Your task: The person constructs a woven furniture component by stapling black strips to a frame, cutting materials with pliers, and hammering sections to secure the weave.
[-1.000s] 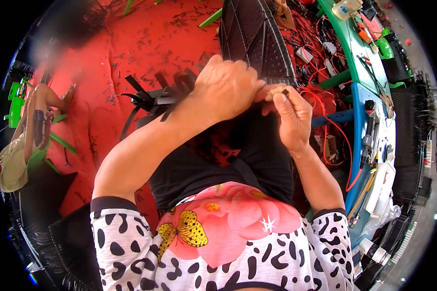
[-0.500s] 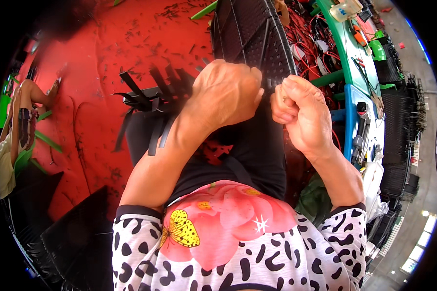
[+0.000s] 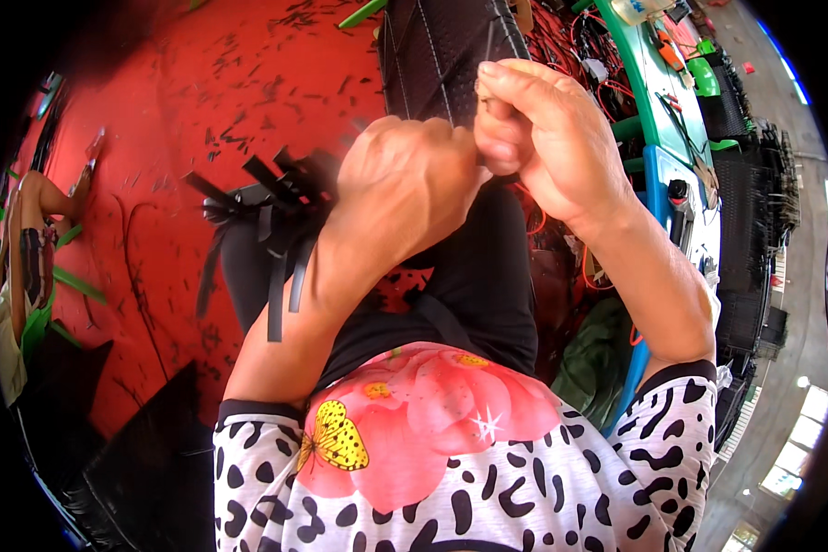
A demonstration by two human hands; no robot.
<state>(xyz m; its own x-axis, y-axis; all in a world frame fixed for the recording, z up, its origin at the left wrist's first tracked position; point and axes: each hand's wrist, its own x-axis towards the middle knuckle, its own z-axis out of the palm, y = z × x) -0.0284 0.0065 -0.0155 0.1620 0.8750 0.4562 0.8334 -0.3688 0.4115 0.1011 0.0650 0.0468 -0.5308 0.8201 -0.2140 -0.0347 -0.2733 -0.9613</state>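
Note:
A dark woven panel (image 3: 423, 55) leans up in front of me, beyond my knees, its weave crossed by lighter lines. My left hand (image 3: 405, 175) is a closed fist, back of the hand up, below the panel; whatever its fingers grip is hidden. Close beside it, slightly higher, my right hand (image 3: 547, 129) pinches with thumb and forefinger, the other fingers curled in. A thin dark strip (image 3: 490, 39) sticks up from that pinch. Several loose flat black strip ends (image 3: 276, 184) fan out and hang to the left of my left wrist, over my knee.
Black offcuts lie scattered over the red floor (image 3: 248, 64). At the right stand a green-edged table (image 3: 649, 78) with tools and a blue-edged one (image 3: 658, 184). Red cords (image 3: 561, 46) tangle beside the panel. Another person's leg (image 3: 41, 198) shows far left.
My right hand has risen and moved left, its pinch now above my left fist. The left hand has shifted slightly left and down. The panel appears further up and left.

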